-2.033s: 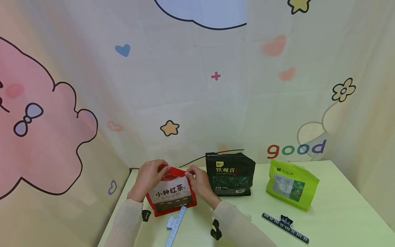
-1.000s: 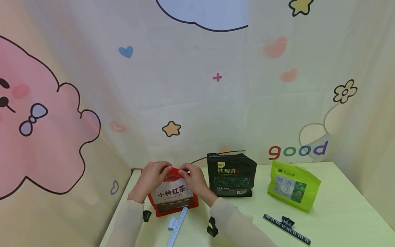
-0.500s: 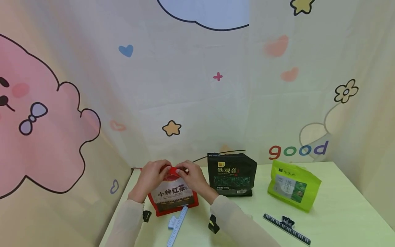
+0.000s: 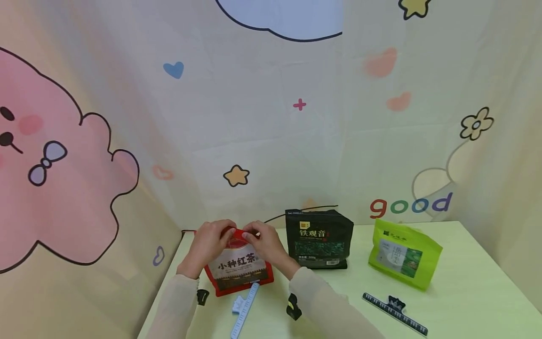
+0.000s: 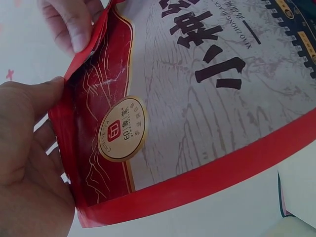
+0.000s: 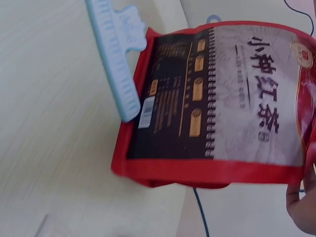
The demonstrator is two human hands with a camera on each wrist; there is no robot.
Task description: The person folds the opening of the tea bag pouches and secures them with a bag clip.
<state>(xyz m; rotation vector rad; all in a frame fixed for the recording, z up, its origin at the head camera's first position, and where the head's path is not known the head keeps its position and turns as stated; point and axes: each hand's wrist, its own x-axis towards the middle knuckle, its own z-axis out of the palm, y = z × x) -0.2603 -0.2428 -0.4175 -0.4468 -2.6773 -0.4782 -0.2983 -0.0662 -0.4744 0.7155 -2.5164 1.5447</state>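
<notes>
Both hands pinch the red tea pouch's (image 4: 239,263) top edge: left hand (image 4: 207,247), right hand (image 4: 264,247). Sealing looks underway; next, the blue clip (image 4: 243,308) just below the pouch.

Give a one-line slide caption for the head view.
Both hands pinch the top of a red tea bag standing on the table.

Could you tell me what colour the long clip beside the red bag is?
Light blue clip, clearest in the right wrist view.

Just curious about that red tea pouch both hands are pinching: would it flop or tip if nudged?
The red tea pouch looks like thin creased film, so probably floppy at its top. It stands upright, apparently on a narrow base, so a nudge might tip it. Its glossy surface may be slippery.
</notes>
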